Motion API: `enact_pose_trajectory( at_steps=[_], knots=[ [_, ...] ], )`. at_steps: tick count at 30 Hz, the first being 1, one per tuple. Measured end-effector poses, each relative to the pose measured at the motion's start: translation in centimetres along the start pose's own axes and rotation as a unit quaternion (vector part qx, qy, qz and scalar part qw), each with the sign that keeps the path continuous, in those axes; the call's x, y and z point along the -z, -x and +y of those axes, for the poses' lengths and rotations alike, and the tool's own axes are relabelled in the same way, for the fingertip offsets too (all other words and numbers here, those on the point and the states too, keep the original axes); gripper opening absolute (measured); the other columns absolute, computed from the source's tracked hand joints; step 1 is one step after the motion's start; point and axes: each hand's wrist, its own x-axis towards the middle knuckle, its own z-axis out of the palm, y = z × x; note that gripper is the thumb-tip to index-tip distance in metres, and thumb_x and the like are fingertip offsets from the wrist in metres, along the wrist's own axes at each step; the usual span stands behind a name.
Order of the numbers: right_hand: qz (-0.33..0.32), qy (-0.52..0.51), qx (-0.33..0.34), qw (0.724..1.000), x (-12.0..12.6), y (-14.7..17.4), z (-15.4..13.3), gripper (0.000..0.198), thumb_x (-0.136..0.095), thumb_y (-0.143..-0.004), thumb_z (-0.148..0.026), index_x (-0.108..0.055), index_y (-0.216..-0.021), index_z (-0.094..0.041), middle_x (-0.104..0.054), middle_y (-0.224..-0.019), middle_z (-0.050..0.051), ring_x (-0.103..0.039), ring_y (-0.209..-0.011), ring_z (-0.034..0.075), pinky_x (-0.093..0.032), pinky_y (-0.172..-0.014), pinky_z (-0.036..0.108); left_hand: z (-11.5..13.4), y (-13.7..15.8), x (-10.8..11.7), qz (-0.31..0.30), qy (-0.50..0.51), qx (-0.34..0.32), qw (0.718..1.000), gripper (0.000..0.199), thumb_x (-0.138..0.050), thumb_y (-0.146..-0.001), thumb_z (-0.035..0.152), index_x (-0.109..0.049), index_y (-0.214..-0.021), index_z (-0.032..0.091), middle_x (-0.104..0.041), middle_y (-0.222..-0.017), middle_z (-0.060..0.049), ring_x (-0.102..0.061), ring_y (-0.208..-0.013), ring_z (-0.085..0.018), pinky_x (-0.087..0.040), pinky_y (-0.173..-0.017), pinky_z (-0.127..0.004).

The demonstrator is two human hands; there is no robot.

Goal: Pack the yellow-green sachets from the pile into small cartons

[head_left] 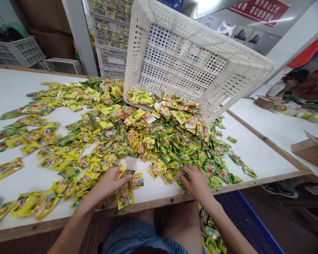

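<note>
My left hand [116,181] is closed around a small yellow carton [129,165] whose pale flap stands open at the top. Beneath that hand, yellow sachets [125,197] lie at the table's front edge. My right hand [197,181] has its fingers bent and closed on a green sachet [180,178] at the near side of the heap. A large pile of green sachets [172,148] and yellow sachets [98,155] spreads across the white table. Flat yellow cartons [135,116] lie on the heap, at the mouth of the tilted basket.
A white plastic basket [214,67] leans on its side behind the pile. Stacked crates [112,53] stand beyond the table [5,84]. Below the front edge is a blue crate [250,218] with sachets. An open cardboard box [311,150] and another person [290,83] are at right.
</note>
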Motion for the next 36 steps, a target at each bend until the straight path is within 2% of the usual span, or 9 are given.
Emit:
enact_pose_trajectory(
  at_steps=[3,5,9,11,13,17,22,30,36],
  knots=[
    [0.071,-0.083,-0.013,0.994,0.2,-0.3,-0.8,0.016,-0.054,-0.08,-0.034,-0.061,-0.083,-0.02,-0.059,-0.097,0.009,-0.053,-0.091,0.026,-0.038,-0.077,0.037,-0.3,-1.2,-0.3,-0.086,-0.088,-0.045,0.991,0.05,-0.06,-0.068,0.042,-0.061,-0.108,0.013,-0.063,-0.114,-0.012,-0.056,-0.105,-0.029,-0.04,-0.091,-0.034],
    [0.077,-0.201,-0.054,0.975,-0.2,-0.3,-1.6,0.02,-0.052,-0.081,-0.038,-0.058,-0.083,-0.019,-0.06,-0.086,0.007,-0.056,-0.08,0.022,-0.043,-0.07,0.034,-0.1,-2.0,-0.8,-0.139,-0.138,-0.054,0.979,0.051,-0.06,-0.067,0.04,-0.061,-0.108,0.012,-0.062,-0.115,-0.013,-0.054,-0.106,-0.029,-0.038,-0.093,-0.033],
    [0.02,-0.478,-0.148,0.866,-2.2,-0.3,-3.2,0.029,-0.053,-0.079,-0.048,-0.05,-0.079,-0.019,-0.054,-0.068,0.0,-0.053,-0.057,0.014,-0.046,-0.05,0.026,0.3,-2.4,-1.4,-0.163,-0.163,-0.021,0.973,0.045,-0.052,-0.071,0.044,-0.064,-0.102,0.013,-0.066,-0.102,-0.01,-0.058,-0.096,-0.029,-0.042,-0.084,-0.032],
    [0.004,-0.559,-0.172,0.811,-3.4,-0.4,-3.9,0.034,-0.057,-0.074,-0.051,-0.047,-0.076,-0.02,-0.051,-0.066,-0.002,-0.051,-0.052,0.012,-0.046,-0.046,0.024,0.2,-2.2,-1.2,-0.158,-0.142,-0.011,0.977,0.046,-0.05,-0.072,0.046,-0.062,-0.104,0.015,-0.066,-0.104,-0.009,-0.057,-0.096,-0.028,-0.042,-0.083,-0.031],
    [-0.006,-0.596,-0.186,0.781,-4.2,-0.6,-4.6,0.035,-0.06,-0.072,-0.052,-0.045,-0.073,-0.02,-0.048,-0.063,-0.004,-0.05,-0.048,0.011,-0.045,-0.044,0.023,-0.1,-2.0,-1.0,-0.166,-0.127,-0.017,0.978,0.049,-0.052,-0.072,0.047,-0.06,-0.108,0.016,-0.064,-0.11,-0.009,-0.055,-0.101,-0.027,-0.04,-0.086,-0.031],
    [-0.021,-0.614,-0.169,0.771,-5.1,-0.8,-5.8,0.032,-0.059,-0.073,-0.049,-0.049,-0.073,-0.019,-0.048,-0.062,-0.004,-0.049,-0.049,0.01,-0.046,-0.045,0.022,-1.0,-1.8,-0.7,-0.196,-0.159,-0.036,0.967,0.058,-0.059,-0.067,0.047,-0.056,-0.115,0.016,-0.057,-0.12,-0.012,-0.049,-0.11,-0.028,-0.034,-0.095,-0.032],
    [-0.039,-0.638,-0.166,0.751,-6.2,-0.6,-6.6,0.03,-0.059,-0.074,-0.047,-0.053,-0.079,-0.018,-0.051,-0.068,-0.002,-0.048,-0.054,0.01,-0.048,-0.047,0.022,-1.6,-1.9,-0.6,-0.214,-0.2,-0.02,0.956,0.057,-0.056,-0.068,0.05,-0.059,-0.111,0.012,-0.059,-0.114,-0.014,-0.051,-0.104,-0.03,-0.036,-0.092,-0.037],
    [-0.043,-0.648,-0.17,0.741,-7.5,-0.3,-8.1,0.029,-0.059,-0.074,-0.046,-0.053,-0.078,-0.019,-0.05,-0.068,-0.002,-0.049,-0.056,0.011,-0.048,-0.046,0.022,-0.7,-1.4,0.7,-0.25,-0.026,-0.04,0.967,0.043,-0.055,-0.074,0.046,-0.061,-0.105,0.017,-0.067,-0.105,-0.002,-0.057,-0.096,-0.023,-0.041,-0.087,-0.027],
    [-0.043,-0.654,-0.182,0.733,-8.1,-0.4,-8.9,0.03,-0.06,-0.072,-0.047,-0.054,-0.081,-0.019,-0.053,-0.072,0.0,-0.051,-0.06,0.013,-0.052,-0.05,0.026,-0.4,-1.0,1.2,-0.284,-0.04,-0.057,0.956,0.03,-0.06,-0.068,0.033,-0.067,-0.093,0.018,-0.07,-0.092,0.001,-0.059,-0.085,-0.021,-0.044,-0.078,-0.023]
  ],
)
